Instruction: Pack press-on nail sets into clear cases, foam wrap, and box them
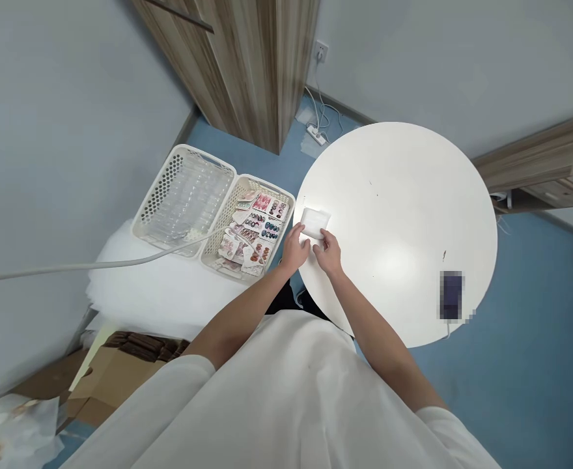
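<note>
A small, flat, white rectangular packet lies at the near left edge of the round white table. My left hand has its fingers closed on the packet's near left corner. At the near right corner, the curled fingers of my right hand grip the same packet. What is inside the packet cannot be made out. Left of my hands, a white basket holds several cards with small coloured pieces on them.
Clear plastic boxes fill a second white basket. A pale rod crosses above both baskets. White wrapping sheets lie beneath them. A blurred dark device with a cable is on the table's right. A cardboard box stands lower left.
</note>
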Tool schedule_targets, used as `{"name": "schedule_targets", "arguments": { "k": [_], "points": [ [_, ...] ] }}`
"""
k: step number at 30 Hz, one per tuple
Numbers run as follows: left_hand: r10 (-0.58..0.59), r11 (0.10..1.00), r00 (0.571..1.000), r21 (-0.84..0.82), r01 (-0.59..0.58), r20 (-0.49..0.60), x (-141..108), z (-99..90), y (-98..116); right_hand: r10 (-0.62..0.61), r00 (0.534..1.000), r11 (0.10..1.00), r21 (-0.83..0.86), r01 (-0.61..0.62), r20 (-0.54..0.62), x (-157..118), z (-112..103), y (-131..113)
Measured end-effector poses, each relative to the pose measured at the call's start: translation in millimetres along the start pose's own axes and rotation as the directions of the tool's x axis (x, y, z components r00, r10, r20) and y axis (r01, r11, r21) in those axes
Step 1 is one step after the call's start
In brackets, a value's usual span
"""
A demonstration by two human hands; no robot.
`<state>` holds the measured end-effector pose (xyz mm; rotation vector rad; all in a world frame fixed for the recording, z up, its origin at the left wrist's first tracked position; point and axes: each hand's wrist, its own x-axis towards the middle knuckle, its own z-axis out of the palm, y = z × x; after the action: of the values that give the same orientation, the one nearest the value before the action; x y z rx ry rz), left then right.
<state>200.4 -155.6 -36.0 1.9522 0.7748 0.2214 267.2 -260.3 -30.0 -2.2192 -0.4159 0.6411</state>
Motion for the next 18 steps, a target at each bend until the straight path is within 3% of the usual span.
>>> {"name": "schedule_targets", "arguments": {
  "k": [13, 18],
  "points": [
    [0.052, 0.998, 0.999, -0.016, -0.052, 0.003, -12.4, 2.0, -3.6, -0.024, 0.998, 0.991, 0.136, 0.015, 0.061, -10.0, -11.1, 7.5],
    [0.012, 1.000, 1.000, 0.012, -0.012, -0.002, -34.1, -2.9, 5.5, -0.039, 0.997, 0.981, 0.191, 0.024, 0.072, -27.3, -21.2, 15.0]
  ]
}}
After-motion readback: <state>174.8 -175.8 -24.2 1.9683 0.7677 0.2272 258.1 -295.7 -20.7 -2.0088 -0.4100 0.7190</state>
